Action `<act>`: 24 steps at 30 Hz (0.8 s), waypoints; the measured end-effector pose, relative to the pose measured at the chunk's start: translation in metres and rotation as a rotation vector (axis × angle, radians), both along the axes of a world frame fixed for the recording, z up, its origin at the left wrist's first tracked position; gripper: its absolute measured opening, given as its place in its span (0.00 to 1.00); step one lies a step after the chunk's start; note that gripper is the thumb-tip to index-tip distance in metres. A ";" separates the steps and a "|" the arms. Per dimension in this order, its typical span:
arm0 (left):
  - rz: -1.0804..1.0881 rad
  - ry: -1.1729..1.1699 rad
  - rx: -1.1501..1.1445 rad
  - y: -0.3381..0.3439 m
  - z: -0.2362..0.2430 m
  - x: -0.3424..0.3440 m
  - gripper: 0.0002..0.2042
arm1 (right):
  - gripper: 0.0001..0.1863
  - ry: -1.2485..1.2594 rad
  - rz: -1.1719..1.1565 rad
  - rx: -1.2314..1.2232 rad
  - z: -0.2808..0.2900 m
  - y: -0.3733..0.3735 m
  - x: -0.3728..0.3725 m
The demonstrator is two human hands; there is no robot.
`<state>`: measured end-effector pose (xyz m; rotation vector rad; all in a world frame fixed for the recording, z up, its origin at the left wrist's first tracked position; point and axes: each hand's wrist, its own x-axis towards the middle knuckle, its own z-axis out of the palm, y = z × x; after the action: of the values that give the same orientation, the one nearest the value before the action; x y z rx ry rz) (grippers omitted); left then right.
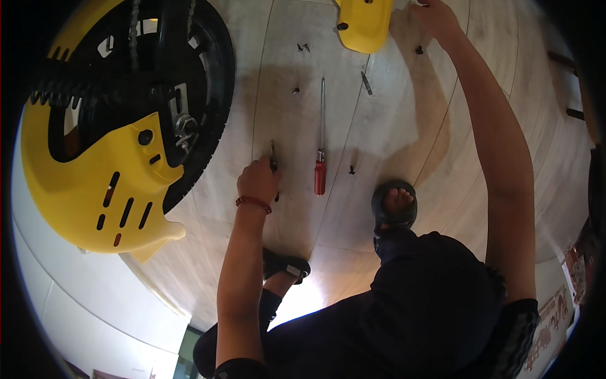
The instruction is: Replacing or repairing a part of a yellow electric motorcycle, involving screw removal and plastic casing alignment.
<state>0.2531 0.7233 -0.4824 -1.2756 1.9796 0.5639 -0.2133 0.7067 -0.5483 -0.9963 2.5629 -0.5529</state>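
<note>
On the floor, my left hand is closed round a slim dark metal tool; its kind is mostly covered by my fingers. To its right lies a screwdriver with a red handle and a long shaft pointing away from me. My right arm stretches to the far right, where my right hand is cut by the upper edge. Its fingers look pinched at a small dark thing that I cannot make out. Left of that hand lies a yellow plastic cover. A dark screw is on the floor below the hand.
A wheel with a black tyre and a yellow plastic guard fills the left side. Small screws, a single screw, a dark bolt and a thin metal piece lie about. My sandalled foot is nearby.
</note>
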 end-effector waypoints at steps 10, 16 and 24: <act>0.121 0.146 -0.097 0.000 0.008 0.003 0.16 | 0.22 -1.132 -0.158 -0.274 0.020 -0.049 0.017; 0.104 0.467 -0.248 -0.014 0.027 -0.022 0.14 | 0.18 -1.202 -0.225 -0.394 0.014 -0.050 0.023; 0.439 0.940 -0.059 -0.041 0.042 -0.093 0.19 | 0.20 -1.363 -0.125 -0.503 0.049 -0.023 0.073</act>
<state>0.1605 0.6820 -0.4403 -1.6778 2.4314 1.5518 -0.1408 0.6832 -0.4996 -0.2960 1.2609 -1.3469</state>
